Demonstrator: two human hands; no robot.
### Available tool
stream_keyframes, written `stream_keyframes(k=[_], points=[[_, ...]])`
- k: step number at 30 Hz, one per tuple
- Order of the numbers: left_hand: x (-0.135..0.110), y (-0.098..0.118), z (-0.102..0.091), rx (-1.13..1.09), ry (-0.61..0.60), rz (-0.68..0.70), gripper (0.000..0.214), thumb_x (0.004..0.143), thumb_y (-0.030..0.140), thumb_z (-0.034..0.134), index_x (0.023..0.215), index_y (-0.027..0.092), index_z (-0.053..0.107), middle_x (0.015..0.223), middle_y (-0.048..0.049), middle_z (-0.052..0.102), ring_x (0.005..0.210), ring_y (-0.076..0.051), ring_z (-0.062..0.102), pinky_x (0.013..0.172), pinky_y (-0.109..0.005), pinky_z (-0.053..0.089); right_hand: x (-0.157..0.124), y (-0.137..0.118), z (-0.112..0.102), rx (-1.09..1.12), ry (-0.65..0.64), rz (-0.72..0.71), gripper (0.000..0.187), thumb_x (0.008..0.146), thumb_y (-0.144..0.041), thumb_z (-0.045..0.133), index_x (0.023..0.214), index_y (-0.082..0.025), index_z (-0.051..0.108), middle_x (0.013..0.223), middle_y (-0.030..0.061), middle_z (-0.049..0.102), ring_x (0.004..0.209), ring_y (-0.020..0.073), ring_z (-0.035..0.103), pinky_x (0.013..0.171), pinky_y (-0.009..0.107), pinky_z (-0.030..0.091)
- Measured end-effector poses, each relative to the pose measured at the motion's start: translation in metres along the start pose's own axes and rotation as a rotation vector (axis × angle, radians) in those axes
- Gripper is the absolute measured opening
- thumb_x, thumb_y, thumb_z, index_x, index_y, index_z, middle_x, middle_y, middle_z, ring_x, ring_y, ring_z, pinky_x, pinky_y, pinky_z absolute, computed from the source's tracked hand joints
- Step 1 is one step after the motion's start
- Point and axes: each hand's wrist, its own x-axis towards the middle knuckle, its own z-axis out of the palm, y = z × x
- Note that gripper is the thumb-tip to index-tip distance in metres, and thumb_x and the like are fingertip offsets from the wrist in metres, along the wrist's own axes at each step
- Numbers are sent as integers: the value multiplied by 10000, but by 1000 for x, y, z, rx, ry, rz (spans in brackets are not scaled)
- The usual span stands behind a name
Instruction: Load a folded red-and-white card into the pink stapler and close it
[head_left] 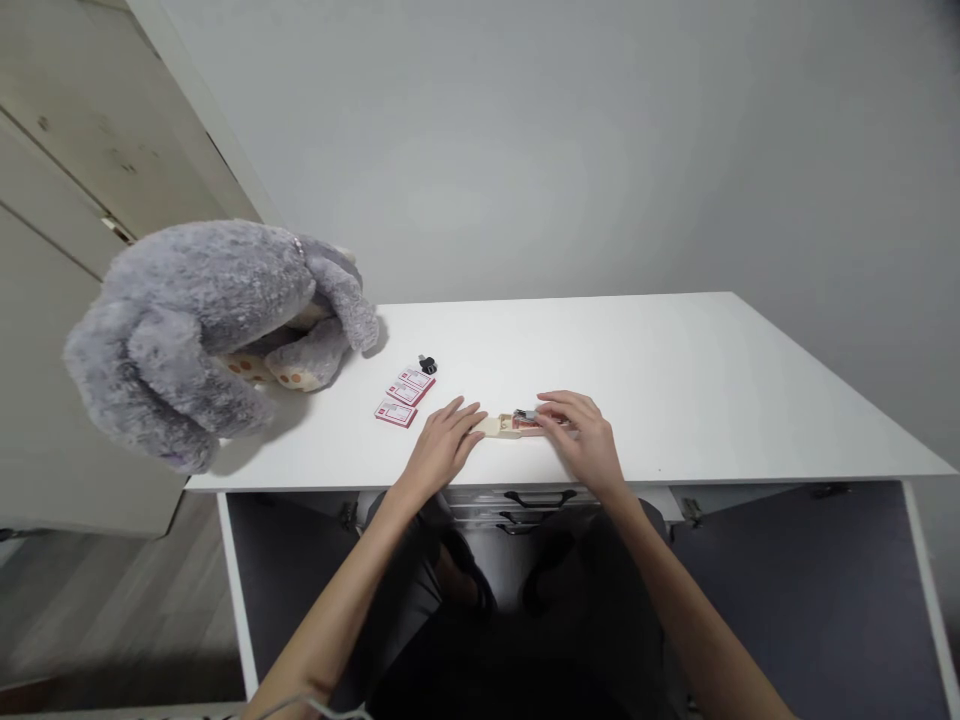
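Note:
A cream and pink stapler [510, 427] lies opened out flat near the front edge of the white tabletop, its metal part showing in the middle. On its cream end rest the fingers of my left hand [442, 445], closed with the thumb along the near side. My right hand [585, 440] grips the pink end, thumb and fingers bent around it beside the metal part. The fingers partly cover both ends of the stapler.
Left of the stapler lie three small red and white boxes [405, 393] in a row. A small black object [427, 364], perhaps a staple remover, sits just behind them. A large grey plush toy [225, 290] occupies the table's left end. Below are drawers with black handles [540, 498].

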Motion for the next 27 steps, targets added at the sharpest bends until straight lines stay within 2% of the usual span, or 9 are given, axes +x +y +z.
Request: stream_keyframes(k=[13,27], points=[[-1,1,1,-4,-29,-18,424,1118,426,472,1462,244,640,1577,-79,605,1580,-322,418,1241,-538,392,1,-7,9,-177,-11,-52,209,1055,-409,626,1019,-286,791,1246,65,792,1326,333,583,1166,579,402],[-2,1,2,9,-17,-10,429,1119,436,473,1455,232,644,1576,-71,608,1571,-326,429,1241,-526,397,5,-7,-2,-159,-18,-74,228,1074,-403,589,1043,-276,776,1235,75,786,1258,312,635,1118,542,463]])
